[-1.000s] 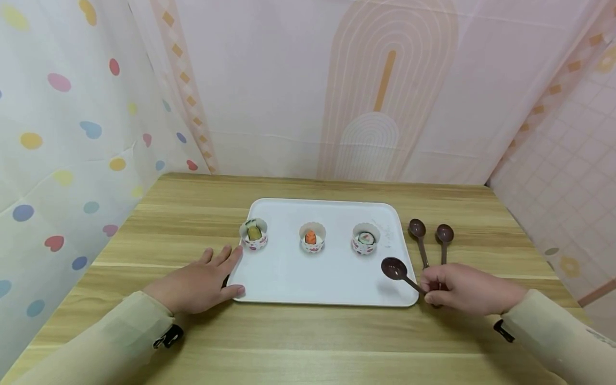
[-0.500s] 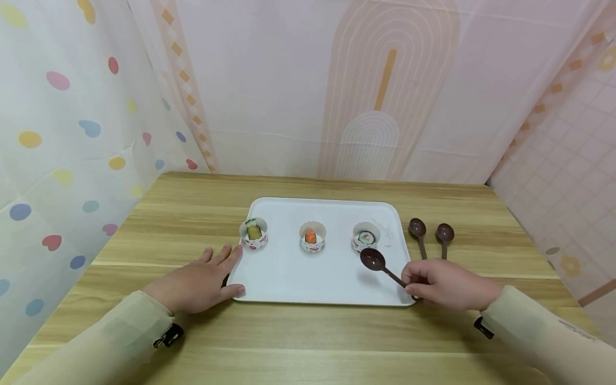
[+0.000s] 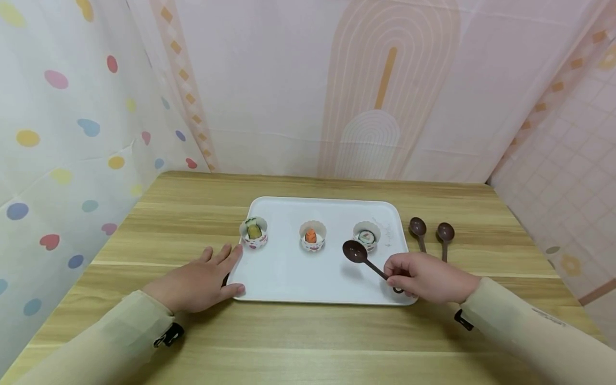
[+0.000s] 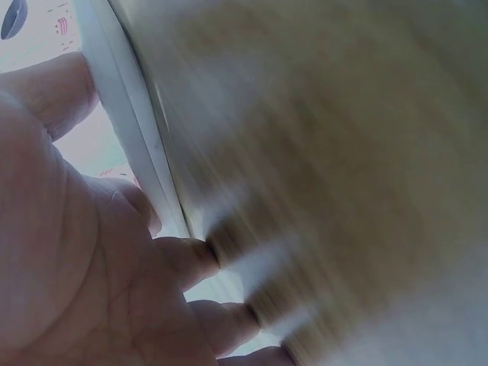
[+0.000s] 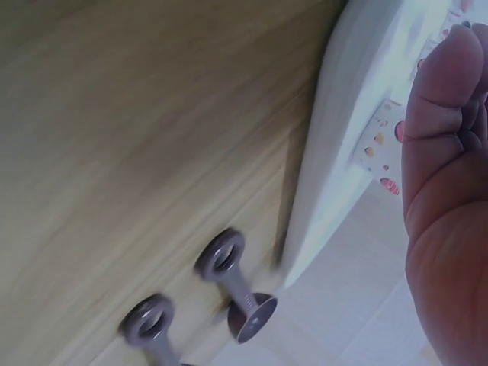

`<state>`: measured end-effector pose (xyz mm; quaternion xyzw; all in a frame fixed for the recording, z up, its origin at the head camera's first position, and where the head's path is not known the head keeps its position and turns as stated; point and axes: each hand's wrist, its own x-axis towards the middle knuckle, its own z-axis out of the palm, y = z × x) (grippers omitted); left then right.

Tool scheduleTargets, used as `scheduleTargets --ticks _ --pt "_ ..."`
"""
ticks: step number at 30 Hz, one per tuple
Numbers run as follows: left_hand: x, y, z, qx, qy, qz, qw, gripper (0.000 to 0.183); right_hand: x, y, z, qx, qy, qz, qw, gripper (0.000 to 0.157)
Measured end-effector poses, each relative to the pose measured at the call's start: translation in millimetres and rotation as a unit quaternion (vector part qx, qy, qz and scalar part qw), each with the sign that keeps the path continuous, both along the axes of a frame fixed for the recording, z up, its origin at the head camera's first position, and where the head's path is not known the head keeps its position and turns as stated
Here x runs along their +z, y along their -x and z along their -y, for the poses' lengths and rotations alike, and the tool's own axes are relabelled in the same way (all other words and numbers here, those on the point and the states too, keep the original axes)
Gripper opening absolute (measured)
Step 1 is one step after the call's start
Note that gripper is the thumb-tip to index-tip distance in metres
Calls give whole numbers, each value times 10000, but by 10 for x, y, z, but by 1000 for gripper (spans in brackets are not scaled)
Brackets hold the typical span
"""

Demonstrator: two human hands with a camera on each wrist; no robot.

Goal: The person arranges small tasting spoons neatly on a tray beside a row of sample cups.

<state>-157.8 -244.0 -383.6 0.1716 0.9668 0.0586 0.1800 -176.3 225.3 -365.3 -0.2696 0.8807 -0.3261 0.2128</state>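
My right hand (image 3: 430,278) pinches the handle of a dark brown spoon (image 3: 355,251) between thumb and fingers. The bowl of this spoon hangs over the white tray (image 3: 298,280), just in front of the right paper cup (image 3: 362,244), overlapping it in the head view. That cup holds a sushi roll slice (image 3: 367,237). In the middle cup (image 3: 313,247) lies an orange-topped piece (image 3: 310,236); the left cup (image 3: 257,243) has a green-yellow one (image 3: 254,231). My left hand (image 3: 197,280) lies with spread fingers against the tray's left edge, thumb on its rim.
Two more brown spoons lie to the right of the tray, one nearer (image 3: 417,226) and one farther right (image 3: 445,232). The wooden table (image 3: 289,342) ends at patterned curtains (image 3: 269,107) behind and on both sides.
My right hand has carried the spoon leftward from the tray's right edge to over the tray, by the right cup. The left hand, cups and other spoons stay put.
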Motion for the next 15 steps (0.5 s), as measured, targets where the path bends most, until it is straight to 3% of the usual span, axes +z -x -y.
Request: scheduleTargets --ticks 6,15 --pt "-6 0 0 1 -18 -5 10000 98 7 38 128 -101 160 184 9997 7" --pt "-7 2 -3 -4 -22 -4 10000 98 -16 86 312 -129 102 50 9999 6"
